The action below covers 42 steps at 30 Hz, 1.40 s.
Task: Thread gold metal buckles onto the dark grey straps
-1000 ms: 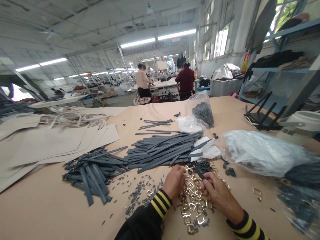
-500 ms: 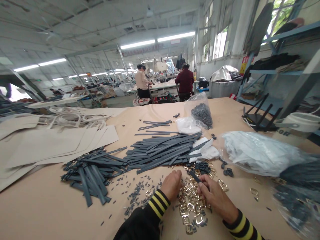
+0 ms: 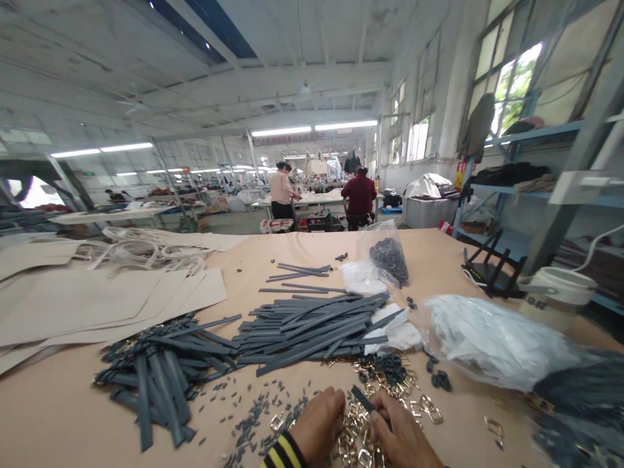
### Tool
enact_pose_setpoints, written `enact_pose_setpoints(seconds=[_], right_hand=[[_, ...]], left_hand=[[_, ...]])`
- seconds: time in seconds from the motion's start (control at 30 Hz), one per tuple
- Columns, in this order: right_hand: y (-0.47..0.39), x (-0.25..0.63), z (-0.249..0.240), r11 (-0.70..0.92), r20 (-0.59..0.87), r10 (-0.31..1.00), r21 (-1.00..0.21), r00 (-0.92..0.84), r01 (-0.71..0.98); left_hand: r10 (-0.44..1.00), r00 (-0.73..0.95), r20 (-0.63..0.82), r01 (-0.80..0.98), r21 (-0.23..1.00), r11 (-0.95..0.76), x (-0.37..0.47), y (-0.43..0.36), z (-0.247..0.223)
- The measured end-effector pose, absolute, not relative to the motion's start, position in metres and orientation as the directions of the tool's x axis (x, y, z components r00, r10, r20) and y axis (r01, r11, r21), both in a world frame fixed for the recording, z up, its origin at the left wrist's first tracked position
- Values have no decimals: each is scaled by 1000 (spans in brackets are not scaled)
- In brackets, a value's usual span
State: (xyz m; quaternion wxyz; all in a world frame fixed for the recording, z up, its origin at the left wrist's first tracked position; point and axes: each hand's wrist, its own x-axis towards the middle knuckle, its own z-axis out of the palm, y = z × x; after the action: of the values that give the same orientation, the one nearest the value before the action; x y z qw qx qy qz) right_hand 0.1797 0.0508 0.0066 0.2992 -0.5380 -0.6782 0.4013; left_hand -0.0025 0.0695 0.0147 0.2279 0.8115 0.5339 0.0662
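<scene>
My right hand (image 3: 400,429) pinches a dark grey strap (image 3: 361,398), whose free end points up and to the left. To its left, my left hand (image 3: 318,422) is closed with curled fingers. Whatever lies between those fingertips is hidden. Beneath and between both hands spreads a heap of gold metal buckles (image 3: 349,434). Small dark loops (image 3: 390,368) are piled just beyond the right hand. Many tiny dark grey pieces (image 3: 252,416) are scattered left of my left hand. Farther out lies a large pile of flat grey straps (image 3: 312,328).
Straps with gold buckles (image 3: 160,377) form a second pile at left, beside stacked beige panels (image 3: 112,296). A clear bag of dark loops (image 3: 389,260) stands at the back. At right are a plastic bag (image 3: 492,331), a router (image 3: 494,266) and a white bucket (image 3: 556,292). Two people work beyond.
The camera has tilted up, so the table and hands sit lower in view. My right hand still holds the strap, and my left hand stays closed beside it.
</scene>
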Motion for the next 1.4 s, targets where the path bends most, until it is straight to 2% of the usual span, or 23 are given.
enact_pose_setpoints(seconds=[0.17, 0.33, 0.5, 0.6, 0.7, 0.83, 1.03, 1.13, 1.27, 1.4], right_hand=[[49, 178, 4, 113, -23, 968, -850, -251, 515], [46, 177, 12, 119, -19, 969, -838, -247, 532], [47, 176, 21, 124, -43, 942, -877, -332, 464], [46, 176, 21, 95, -76, 940, -877, -333, 470], [45, 176, 19, 72, -87, 935, -902, -343, 425], [46, 175, 18, 49, -93, 916, -940, -390, 339], [50, 175, 16, 60, -73, 927, -939, -368, 338], [49, 175, 11, 67, -72, 909, -947, -411, 315], [47, 176, 5, 139, -47, 887, -921, -459, 363], [45, 176, 7, 117, -72, 886, -922, -459, 370]], left_hand=[[911, 401, -98, 824, 473, -312, 0, 68, 11], [959, 280, -42, 723, 667, -182, 11, 49, 20], [974, 211, -81, 458, 889, -25, 21, 39, 21], [956, 254, -143, 176, 979, 100, 20, 39, 10], [927, 328, -183, -123, 964, 234, 17, 38, -3], [889, 400, -222, -294, 888, 354, 16, 38, -17], [892, 377, -251, -282, 886, 369, 20, 35, -20], [933, 283, -224, -252, 921, 297, 24, 32, -16], [976, 158, -153, -134, 975, 175, 29, 27, -7], [977, 127, -172, -115, 976, 187, 32, 22, -1]])
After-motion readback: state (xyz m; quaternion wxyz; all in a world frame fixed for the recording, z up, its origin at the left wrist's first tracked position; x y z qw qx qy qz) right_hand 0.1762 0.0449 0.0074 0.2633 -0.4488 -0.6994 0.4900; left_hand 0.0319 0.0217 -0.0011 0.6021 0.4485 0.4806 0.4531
